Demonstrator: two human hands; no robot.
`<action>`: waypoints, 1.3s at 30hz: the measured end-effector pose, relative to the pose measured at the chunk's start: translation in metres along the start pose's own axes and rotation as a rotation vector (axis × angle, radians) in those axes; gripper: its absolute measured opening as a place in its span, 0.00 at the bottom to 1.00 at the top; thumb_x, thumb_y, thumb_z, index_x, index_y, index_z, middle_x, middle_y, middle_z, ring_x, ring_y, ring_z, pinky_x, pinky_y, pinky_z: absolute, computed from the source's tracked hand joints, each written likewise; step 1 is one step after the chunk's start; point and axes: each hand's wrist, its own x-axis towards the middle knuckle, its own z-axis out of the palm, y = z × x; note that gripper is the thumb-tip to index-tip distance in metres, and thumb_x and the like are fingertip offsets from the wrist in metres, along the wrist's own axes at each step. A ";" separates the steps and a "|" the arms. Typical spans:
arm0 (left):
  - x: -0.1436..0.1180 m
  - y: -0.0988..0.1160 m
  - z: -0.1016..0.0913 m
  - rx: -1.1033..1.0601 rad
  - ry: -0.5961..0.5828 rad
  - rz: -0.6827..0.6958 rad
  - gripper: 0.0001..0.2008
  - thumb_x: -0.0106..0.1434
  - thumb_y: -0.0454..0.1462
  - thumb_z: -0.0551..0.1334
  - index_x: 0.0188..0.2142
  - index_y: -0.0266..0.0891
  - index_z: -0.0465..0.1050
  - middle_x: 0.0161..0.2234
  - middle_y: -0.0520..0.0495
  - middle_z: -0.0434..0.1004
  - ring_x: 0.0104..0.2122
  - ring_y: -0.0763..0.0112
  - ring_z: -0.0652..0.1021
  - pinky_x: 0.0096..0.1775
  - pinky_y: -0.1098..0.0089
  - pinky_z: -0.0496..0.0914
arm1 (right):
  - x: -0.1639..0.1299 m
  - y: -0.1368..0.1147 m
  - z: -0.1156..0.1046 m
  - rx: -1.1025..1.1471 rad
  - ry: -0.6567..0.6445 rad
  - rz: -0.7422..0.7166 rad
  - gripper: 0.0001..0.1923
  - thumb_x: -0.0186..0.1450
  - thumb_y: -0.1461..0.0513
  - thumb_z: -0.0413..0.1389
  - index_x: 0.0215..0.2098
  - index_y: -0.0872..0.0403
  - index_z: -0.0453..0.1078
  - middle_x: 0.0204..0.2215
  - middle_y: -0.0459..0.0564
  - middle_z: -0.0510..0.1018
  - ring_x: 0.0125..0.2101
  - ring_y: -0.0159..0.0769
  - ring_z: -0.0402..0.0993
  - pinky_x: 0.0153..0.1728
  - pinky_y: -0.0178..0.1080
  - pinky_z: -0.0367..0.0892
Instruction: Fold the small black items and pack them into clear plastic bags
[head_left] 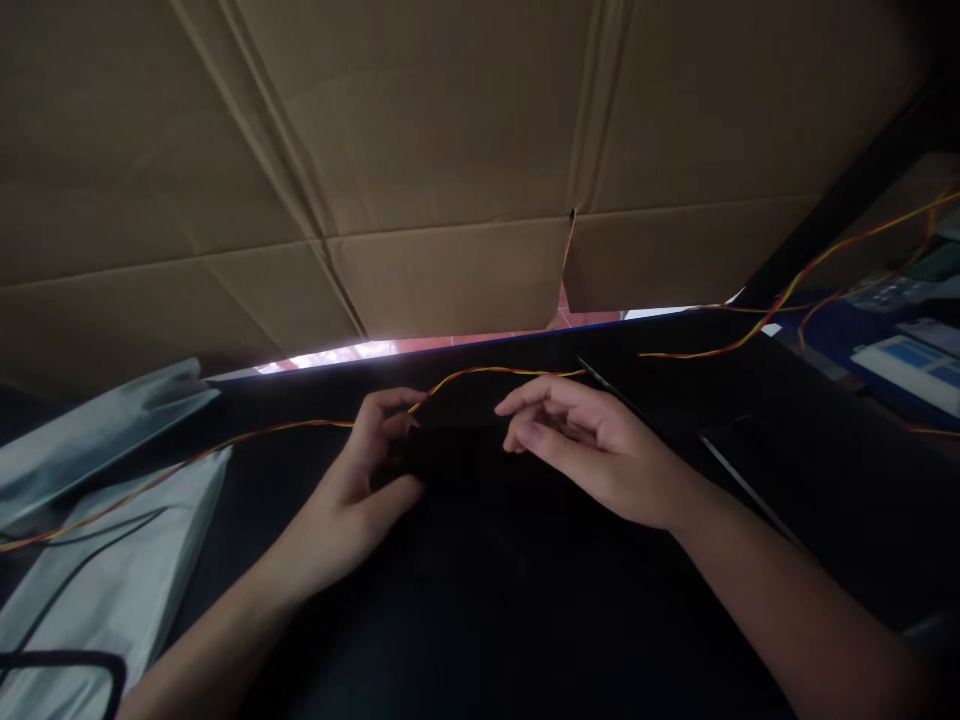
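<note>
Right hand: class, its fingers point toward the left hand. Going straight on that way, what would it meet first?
Probably the left hand, which pinches the twisted wire. The right hand points left across a dark surface with only a short gap between them, though depth is hard to judge in this dim view.

Dark bench (480, 600) surface lies open below and between the two hands, left (360, 490) and right (592, 450), with free passage toward the near edge. A twisted red-yellow wire (487, 372) stretches across the far side just beyond the fingertips, running on to the left over the grey plastic bags (112, 560) and to the right toward the blue items (915, 360), so any reach forward crosses it. The cardboard wall (450, 150) closes off the back directly behind the bench edge; thin metal strips (735, 475) lie on the bench just right of the right hand.
</note>
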 end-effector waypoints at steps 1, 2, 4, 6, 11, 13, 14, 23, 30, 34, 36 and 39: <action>0.001 0.001 -0.004 0.084 0.019 0.027 0.28 0.64 0.32 0.60 0.63 0.51 0.62 0.47 0.48 0.76 0.42 0.63 0.80 0.40 0.64 0.77 | 0.002 0.004 0.000 -0.111 0.046 0.000 0.09 0.76 0.57 0.60 0.52 0.46 0.78 0.44 0.48 0.86 0.45 0.40 0.84 0.49 0.44 0.78; 0.002 0.004 -0.007 0.195 0.053 0.069 0.26 0.62 0.30 0.58 0.59 0.49 0.66 0.45 0.48 0.74 0.42 0.63 0.79 0.42 0.63 0.77 | 0.002 0.008 0.000 -0.226 0.073 -0.005 0.08 0.75 0.58 0.61 0.52 0.46 0.78 0.45 0.49 0.85 0.46 0.41 0.83 0.49 0.45 0.78; 0.001 0.010 -0.011 0.429 0.124 0.202 0.20 0.60 0.28 0.57 0.49 0.46 0.72 0.45 0.47 0.72 0.47 0.60 0.76 0.48 0.59 0.75 | 0.002 0.013 0.001 -0.425 0.080 -0.028 0.09 0.75 0.58 0.61 0.53 0.46 0.77 0.50 0.51 0.83 0.51 0.43 0.81 0.53 0.48 0.77; -0.001 0.017 -0.011 0.575 0.113 0.336 0.16 0.63 0.29 0.57 0.46 0.46 0.75 0.50 0.46 0.72 0.52 0.57 0.74 0.54 0.56 0.72 | -0.001 0.016 0.003 -0.541 0.020 -0.043 0.12 0.75 0.59 0.61 0.57 0.46 0.75 0.55 0.51 0.81 0.56 0.45 0.79 0.58 0.51 0.75; -0.006 0.023 0.005 0.703 -0.293 0.491 0.20 0.75 0.44 0.64 0.64 0.52 0.73 0.65 0.43 0.71 0.61 0.50 0.71 0.60 0.51 0.67 | -0.006 0.018 0.006 -0.584 -0.165 -0.014 0.17 0.74 0.64 0.60 0.59 0.47 0.73 0.56 0.51 0.79 0.59 0.44 0.75 0.59 0.48 0.73; -0.006 0.022 0.009 0.745 -0.353 0.497 0.15 0.75 0.47 0.64 0.58 0.49 0.77 0.61 0.42 0.75 0.57 0.49 0.73 0.57 0.50 0.67 | -0.006 0.018 0.005 -0.593 -0.207 0.027 0.15 0.73 0.65 0.62 0.57 0.47 0.74 0.52 0.50 0.81 0.55 0.44 0.77 0.55 0.47 0.73; -0.005 0.022 0.008 0.755 -0.341 0.502 0.11 0.76 0.46 0.63 0.50 0.46 0.80 0.56 0.42 0.78 0.54 0.50 0.74 0.55 0.50 0.66 | -0.005 0.018 0.003 -0.596 -0.222 0.046 0.14 0.73 0.65 0.62 0.56 0.47 0.74 0.50 0.50 0.82 0.53 0.44 0.78 0.53 0.46 0.74; -0.008 0.032 -0.052 0.824 -0.437 0.321 0.16 0.74 0.41 0.60 0.27 0.46 0.77 0.33 0.50 0.81 0.41 0.57 0.78 0.47 0.55 0.69 | -0.005 0.021 -0.049 -1.039 -0.057 0.147 0.15 0.60 0.74 0.54 0.37 0.49 0.75 0.42 0.52 0.80 0.45 0.49 0.77 0.42 0.48 0.74; -0.011 0.028 -0.042 0.749 -0.466 0.164 0.16 0.73 0.48 0.66 0.31 0.45 0.77 0.31 0.53 0.79 0.32 0.66 0.79 0.40 0.65 0.69 | -0.004 0.007 -0.020 -0.857 -0.099 -0.117 0.13 0.72 0.66 0.56 0.51 0.46 0.75 0.53 0.51 0.77 0.57 0.47 0.73 0.58 0.50 0.72; -0.017 0.031 -0.035 0.709 -0.504 -0.009 0.09 0.60 0.41 0.74 0.36 0.47 0.76 0.36 0.55 0.82 0.34 0.66 0.81 0.32 0.70 0.69 | -0.004 0.005 -0.003 -0.726 -0.319 -0.021 0.17 0.71 0.55 0.67 0.57 0.42 0.75 0.55 0.48 0.77 0.57 0.47 0.73 0.57 0.50 0.73; -0.022 0.028 -0.040 0.726 -0.497 -0.081 0.10 0.55 0.33 0.69 0.36 0.48 0.76 0.37 0.56 0.83 0.35 0.66 0.83 0.32 0.72 0.71 | -0.007 0.009 -0.007 -0.714 -0.367 0.046 0.21 0.70 0.55 0.67 0.60 0.40 0.74 0.57 0.48 0.76 0.59 0.48 0.72 0.58 0.51 0.73; -0.033 0.021 -0.056 0.744 -0.527 -0.159 0.18 0.51 0.28 0.60 0.39 0.50 0.77 0.37 0.60 0.83 0.31 0.71 0.83 0.28 0.76 0.71 | -0.013 0.015 -0.026 -0.748 -0.363 0.126 0.24 0.69 0.62 0.62 0.61 0.37 0.73 0.60 0.47 0.75 0.61 0.49 0.72 0.58 0.52 0.74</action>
